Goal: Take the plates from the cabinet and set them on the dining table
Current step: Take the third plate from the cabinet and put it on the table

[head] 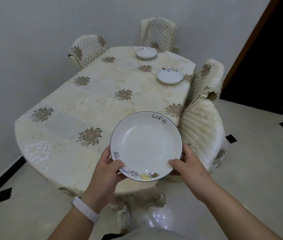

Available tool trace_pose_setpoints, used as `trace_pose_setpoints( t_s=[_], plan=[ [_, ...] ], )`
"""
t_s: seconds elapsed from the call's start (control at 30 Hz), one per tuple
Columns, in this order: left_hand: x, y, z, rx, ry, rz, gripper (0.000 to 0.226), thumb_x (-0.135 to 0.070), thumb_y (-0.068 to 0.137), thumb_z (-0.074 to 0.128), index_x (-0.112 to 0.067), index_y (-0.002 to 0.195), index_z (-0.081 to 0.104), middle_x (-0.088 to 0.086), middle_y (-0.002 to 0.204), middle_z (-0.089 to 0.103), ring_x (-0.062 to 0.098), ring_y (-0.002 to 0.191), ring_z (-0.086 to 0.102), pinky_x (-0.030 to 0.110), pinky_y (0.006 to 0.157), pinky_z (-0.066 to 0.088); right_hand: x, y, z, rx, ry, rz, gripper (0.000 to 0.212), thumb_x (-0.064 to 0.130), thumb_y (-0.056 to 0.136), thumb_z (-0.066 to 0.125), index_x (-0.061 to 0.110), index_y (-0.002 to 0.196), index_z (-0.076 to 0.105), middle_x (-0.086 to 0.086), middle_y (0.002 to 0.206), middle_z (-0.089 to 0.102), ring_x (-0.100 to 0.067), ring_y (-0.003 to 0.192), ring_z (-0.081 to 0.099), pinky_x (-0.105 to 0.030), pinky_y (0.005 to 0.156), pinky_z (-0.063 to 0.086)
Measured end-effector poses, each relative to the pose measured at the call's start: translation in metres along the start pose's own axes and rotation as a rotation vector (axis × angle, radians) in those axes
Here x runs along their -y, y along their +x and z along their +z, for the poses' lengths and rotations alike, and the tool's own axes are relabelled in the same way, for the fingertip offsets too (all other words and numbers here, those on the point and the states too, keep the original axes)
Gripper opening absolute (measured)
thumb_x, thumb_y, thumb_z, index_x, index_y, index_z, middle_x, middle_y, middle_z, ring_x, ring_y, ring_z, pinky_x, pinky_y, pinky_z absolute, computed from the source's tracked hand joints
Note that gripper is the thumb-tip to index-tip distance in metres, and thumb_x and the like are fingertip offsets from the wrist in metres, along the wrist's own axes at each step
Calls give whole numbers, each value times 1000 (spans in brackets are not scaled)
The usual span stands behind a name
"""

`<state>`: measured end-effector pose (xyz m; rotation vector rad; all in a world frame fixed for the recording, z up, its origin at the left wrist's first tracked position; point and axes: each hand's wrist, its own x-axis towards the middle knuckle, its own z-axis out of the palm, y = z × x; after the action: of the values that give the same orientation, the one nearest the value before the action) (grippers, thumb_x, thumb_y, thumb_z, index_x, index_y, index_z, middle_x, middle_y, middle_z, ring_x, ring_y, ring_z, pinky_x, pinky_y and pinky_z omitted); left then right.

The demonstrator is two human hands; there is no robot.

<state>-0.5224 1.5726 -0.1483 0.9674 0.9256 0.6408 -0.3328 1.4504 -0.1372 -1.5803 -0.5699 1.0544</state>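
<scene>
Both hands clamp the plate (146, 144): left hand (105, 172) at 7 o'clock, right hand (189, 168) at 4. Set down this near the table (62, 135) edge, I judge it could tip off.

Tabletop (67, 118) lies open; quilted chair (201, 129) crowds, perhaps touches, its right edge.

Both hands, left (105, 172) and right (187, 166), grip a white plate (146, 146) above the dining table (85, 104).
</scene>
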Motion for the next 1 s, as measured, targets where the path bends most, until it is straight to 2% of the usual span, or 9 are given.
trace_pose_setpoints(
  t_s=[0.07, 0.13, 0.27, 0.37, 0.47, 0.57, 0.67, 0.83, 1.0],
  plan=[
    [-16, 29, -12, 48, 7, 1, 61, 16, 87, 41, -30, 123, 60, 8, 106, 72, 25, 85, 69, 40, 66, 56, 8, 21, 15, -29, -23, -13, 42, 1, 83, 60, 30, 114, 57, 4, 80, 66, -11, 70, 63, -32, 65, 56],
    [-31, 59, -23, 94, 19, 5, 60, 16, 87, 41, -28, 121, 61, 7, 104, 73, 24, 84, 69, 38, 65, 56, 18, 42, 30, -67, -58, -19, 44, -4, 87, 57, 31, 114, 56, 1, 88, 68, -14, 75, 63, -37, 68, 57],
    [-51, 108, -40, 165, 17, -13, 60, 15, 87, 41, -29, 123, 60, 4, 105, 73, 21, 84, 69, 36, 65, 56, 32, 80, 53, -145, -39, -2, 43, -1, 87, 59, 30, 116, 55, -3, 95, 67, -14, 77, 64, -30, 64, 54],
    [-60, 139, -48, 211, 34, -24, 60, 14, 87, 41, -28, 127, 58, 7, 108, 72, 25, 87, 69, 42, 70, 56, 34, 101, 65, -187, -47, 3, 47, 7, 80, 62, 32, 119, 56, 1, 100, 71, -18, 83, 67, -31, 66, 54],
    [-62, 161, -48, 228, 43, -52, 61, 14, 87, 42, -31, 123, 59, 5, 102, 74, 23, 83, 69, 42, 69, 57, 29, 116, 66, -216, -43, 26, 47, -2, 88, 57, 31, 122, 55, 1, 102, 71, -25, 88, 67, -38, 71, 57],
    [-61, 177, -42, 251, 38, -82, 61, 15, 87, 43, -33, 122, 60, 6, 102, 73, 23, 83, 69, 40, 68, 57, 28, 128, 63, -252, -48, 52, 46, -4, 89, 55, 30, 119, 56, -7, 103, 69, -23, 85, 65, -36, 70, 55],
    [-58, 197, -32, 258, 61, -107, 61, 15, 86, 42, -32, 121, 61, 6, 100, 73, 23, 81, 69, 39, 67, 57, 23, 142, 55, -291, -39, 74, 45, -3, 88, 56, 32, 117, 56, -6, 101, 68, -19, 84, 64, -31, 67, 55],
    [-50, 223, -12, 232, 140, -143, 62, 15, 85, 43, -29, 125, 61, 5, 100, 72, 20, 78, 68, 37, 66, 57, 9, 167, 40, -311, -42, 103, 49, -2, 89, 56, 42, 109, 52, 3, 104, 66, -18, 90, 64, -33, 70, 57],
    [-31, 255, -1, 144, 234, -201, 65, 16, 83, 45, -34, 120, 63, 2, 102, 73, 19, 84, 71, 37, 68, 58, -18, 201, 24, -262, -76, 178, 42, 3, 90, 58, 37, 112, 50, -1, 107, 64, -22, 95, 63, -34, 72, 59]
  ],
)
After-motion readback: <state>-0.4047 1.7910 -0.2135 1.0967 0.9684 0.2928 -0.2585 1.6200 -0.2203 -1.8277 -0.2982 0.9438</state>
